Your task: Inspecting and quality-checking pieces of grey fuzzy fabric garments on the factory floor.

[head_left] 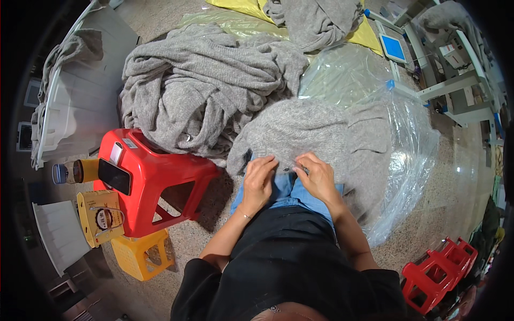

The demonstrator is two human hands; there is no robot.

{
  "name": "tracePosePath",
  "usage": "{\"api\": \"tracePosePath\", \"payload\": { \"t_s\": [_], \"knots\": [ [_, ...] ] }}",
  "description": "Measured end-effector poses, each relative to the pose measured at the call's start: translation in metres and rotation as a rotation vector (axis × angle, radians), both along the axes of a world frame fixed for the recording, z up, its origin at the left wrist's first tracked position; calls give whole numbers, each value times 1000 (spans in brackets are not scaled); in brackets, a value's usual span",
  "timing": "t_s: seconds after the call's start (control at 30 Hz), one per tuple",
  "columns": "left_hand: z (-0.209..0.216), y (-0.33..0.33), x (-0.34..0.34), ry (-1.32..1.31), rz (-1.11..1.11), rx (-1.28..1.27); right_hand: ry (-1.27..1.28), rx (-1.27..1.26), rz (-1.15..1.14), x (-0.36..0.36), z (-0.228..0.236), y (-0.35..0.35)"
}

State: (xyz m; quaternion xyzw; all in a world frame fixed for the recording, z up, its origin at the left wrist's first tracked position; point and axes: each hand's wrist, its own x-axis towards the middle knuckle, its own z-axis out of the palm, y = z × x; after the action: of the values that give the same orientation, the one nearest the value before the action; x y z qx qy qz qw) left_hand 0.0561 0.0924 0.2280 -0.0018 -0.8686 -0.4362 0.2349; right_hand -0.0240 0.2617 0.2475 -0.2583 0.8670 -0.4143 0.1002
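Note:
A grey knitted garment [300, 128] lies spread over my lap, its near edge resting on my blue jeans [281, 190]. My left hand [259, 179] is closed at this edge, fingertips curled onto the knit. Just to the right, my right hand [317, 177] is bent into a pinch, thumb and fingertips close together over the same edge. Anything between its fingertips is too small to make out. A tiny dark spot shows on the garment's edge between the hands. More grey knit [369, 139] extends right onto clear plastic sheeting [409, 155].
A large pile of grey knits [198, 85] lies ahead left, and another heap [321, 21] sits on yellow plastic farther off. At left stand a red stool [160, 187] carrying a phone [114, 176], a yellow stool [142, 254] and a white bin [80, 101]. Red stools [436, 273] are right.

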Motion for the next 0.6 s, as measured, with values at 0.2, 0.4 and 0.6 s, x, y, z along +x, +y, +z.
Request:
{"api": "tracePosePath", "payload": {
  "t_s": [0.2,0.4,0.6],
  "knots": [
    [-18,-12,-7,-125,52,165,-863,-403,-230,-4,-6,-8],
    [2,-2,2,-40,153,69,-873,-430,-267,-3,-7,-12],
    [15,23,13,-159,179,104,-847,-475,-263,-1,-7,-12]
  ]
}}
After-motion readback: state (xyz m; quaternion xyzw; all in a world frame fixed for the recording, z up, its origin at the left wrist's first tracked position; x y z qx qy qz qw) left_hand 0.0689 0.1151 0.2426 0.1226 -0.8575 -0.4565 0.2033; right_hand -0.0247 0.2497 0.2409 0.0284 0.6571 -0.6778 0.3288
